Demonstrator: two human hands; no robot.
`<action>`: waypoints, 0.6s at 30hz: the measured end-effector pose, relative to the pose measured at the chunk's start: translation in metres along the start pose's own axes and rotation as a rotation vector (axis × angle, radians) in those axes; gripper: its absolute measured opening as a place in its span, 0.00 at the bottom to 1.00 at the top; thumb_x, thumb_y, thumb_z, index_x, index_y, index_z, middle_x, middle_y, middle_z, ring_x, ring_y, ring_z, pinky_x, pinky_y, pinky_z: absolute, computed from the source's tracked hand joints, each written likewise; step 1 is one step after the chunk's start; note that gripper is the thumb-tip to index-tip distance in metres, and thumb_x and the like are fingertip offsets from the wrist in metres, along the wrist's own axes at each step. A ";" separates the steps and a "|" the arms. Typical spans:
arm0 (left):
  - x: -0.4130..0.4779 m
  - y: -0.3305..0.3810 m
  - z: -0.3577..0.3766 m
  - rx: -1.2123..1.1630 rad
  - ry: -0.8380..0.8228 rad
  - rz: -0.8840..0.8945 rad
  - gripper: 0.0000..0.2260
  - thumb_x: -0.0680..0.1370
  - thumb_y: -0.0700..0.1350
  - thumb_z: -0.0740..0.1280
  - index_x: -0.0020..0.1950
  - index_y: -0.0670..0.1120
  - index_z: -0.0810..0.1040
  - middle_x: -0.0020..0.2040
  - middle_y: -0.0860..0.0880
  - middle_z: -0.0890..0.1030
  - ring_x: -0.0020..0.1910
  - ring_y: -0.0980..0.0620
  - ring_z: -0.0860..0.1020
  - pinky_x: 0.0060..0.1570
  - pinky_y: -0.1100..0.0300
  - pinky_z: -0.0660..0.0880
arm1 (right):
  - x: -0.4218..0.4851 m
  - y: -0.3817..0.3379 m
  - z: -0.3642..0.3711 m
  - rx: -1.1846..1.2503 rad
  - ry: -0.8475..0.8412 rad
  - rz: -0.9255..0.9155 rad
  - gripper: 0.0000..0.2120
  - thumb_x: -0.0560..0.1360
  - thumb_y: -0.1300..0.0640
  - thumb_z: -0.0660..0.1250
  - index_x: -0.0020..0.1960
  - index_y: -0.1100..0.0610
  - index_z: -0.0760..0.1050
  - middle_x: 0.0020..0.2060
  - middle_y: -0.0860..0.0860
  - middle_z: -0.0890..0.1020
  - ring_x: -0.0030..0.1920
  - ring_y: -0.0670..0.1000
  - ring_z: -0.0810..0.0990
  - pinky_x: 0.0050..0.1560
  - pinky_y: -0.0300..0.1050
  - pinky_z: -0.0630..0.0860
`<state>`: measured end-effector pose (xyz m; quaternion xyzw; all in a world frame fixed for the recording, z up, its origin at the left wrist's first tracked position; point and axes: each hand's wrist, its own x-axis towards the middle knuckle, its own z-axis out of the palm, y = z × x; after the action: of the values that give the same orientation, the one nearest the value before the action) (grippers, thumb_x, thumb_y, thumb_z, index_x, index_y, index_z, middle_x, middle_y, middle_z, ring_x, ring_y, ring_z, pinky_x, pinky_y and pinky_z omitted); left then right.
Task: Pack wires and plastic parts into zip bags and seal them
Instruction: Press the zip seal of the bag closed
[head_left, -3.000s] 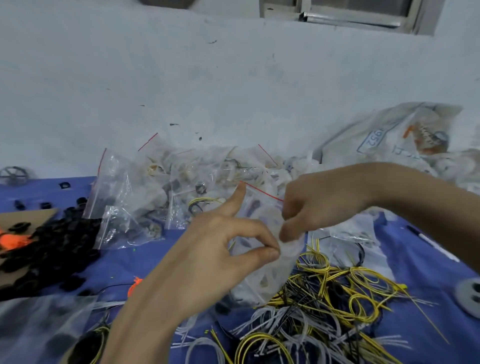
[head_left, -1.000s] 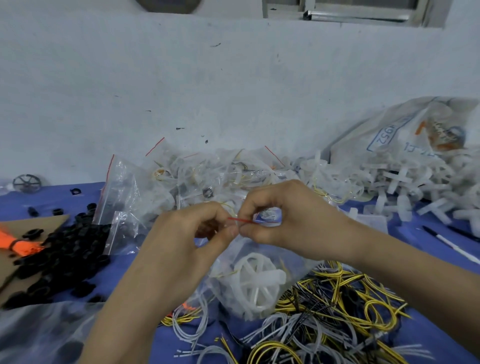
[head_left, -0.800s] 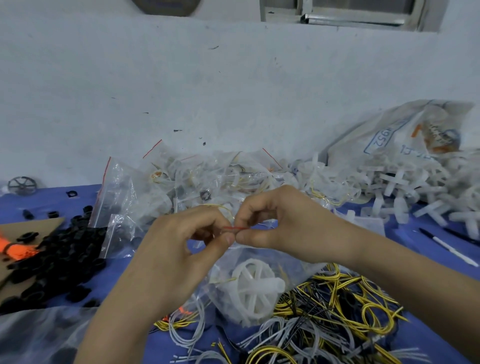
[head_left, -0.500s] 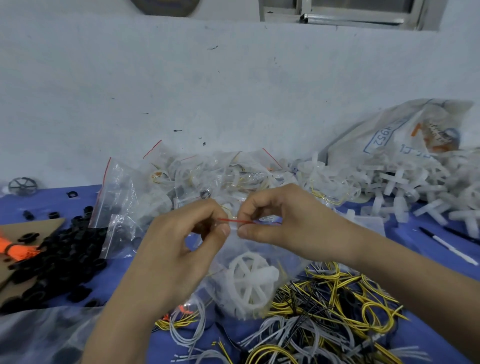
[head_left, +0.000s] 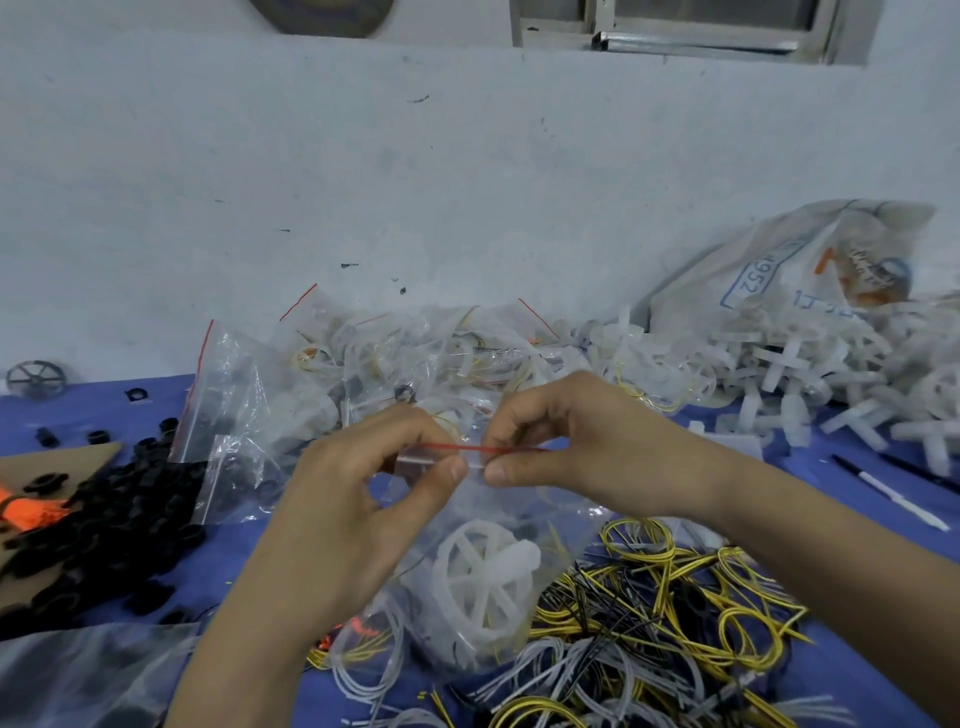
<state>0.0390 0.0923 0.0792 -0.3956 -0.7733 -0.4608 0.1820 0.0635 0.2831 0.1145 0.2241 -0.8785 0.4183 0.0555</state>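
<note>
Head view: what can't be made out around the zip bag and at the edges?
Zip bag seal: head view; fingertips of the left hand and right hand pinch the red strip, so sealed or not is hidden.
Contents besides the white wheel: head view, blurred by creased plastic.
Sack print: head view, crumpled, too small to read.
Round thing up top: head view, cut off by the top edge.

Both bare forearms reach in from the lower edge and meet at the middle. The left grip (head_left: 353, 519) comes up from the bottom left with its back toward the camera, thumb and curled forefinger pinching the top edge of a zip bag (head_left: 524, 519). The right grip (head_left: 587, 447) enters from the lower right, fingers curled, thumb and forefinger pinching the same edge. The two thumb tips nearly touch.
</note>
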 end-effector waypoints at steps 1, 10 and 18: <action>0.000 0.001 0.001 -0.017 0.001 -0.018 0.06 0.72 0.53 0.67 0.39 0.52 0.77 0.38 0.55 0.79 0.41 0.55 0.79 0.41 0.68 0.71 | 0.000 0.000 0.000 -0.020 0.004 -0.013 0.02 0.71 0.64 0.72 0.40 0.59 0.81 0.36 0.52 0.82 0.39 0.47 0.80 0.47 0.36 0.75; 0.002 0.007 0.006 0.015 0.009 -0.024 0.04 0.70 0.46 0.68 0.34 0.50 0.77 0.36 0.55 0.78 0.38 0.58 0.77 0.39 0.73 0.68 | -0.006 0.006 -0.002 -0.139 0.027 -0.055 0.03 0.71 0.60 0.73 0.39 0.54 0.80 0.35 0.44 0.80 0.41 0.39 0.76 0.45 0.28 0.67; 0.001 0.007 0.006 0.084 0.005 0.016 0.04 0.70 0.47 0.70 0.34 0.52 0.79 0.36 0.56 0.79 0.37 0.57 0.77 0.38 0.67 0.69 | -0.011 0.012 -0.002 -0.270 0.070 -0.118 0.02 0.70 0.57 0.74 0.40 0.55 0.81 0.40 0.48 0.82 0.48 0.45 0.75 0.53 0.43 0.70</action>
<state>0.0441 0.0994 0.0808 -0.3927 -0.7883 -0.4274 0.2041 0.0676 0.2951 0.1041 0.2509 -0.9096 0.3001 0.1401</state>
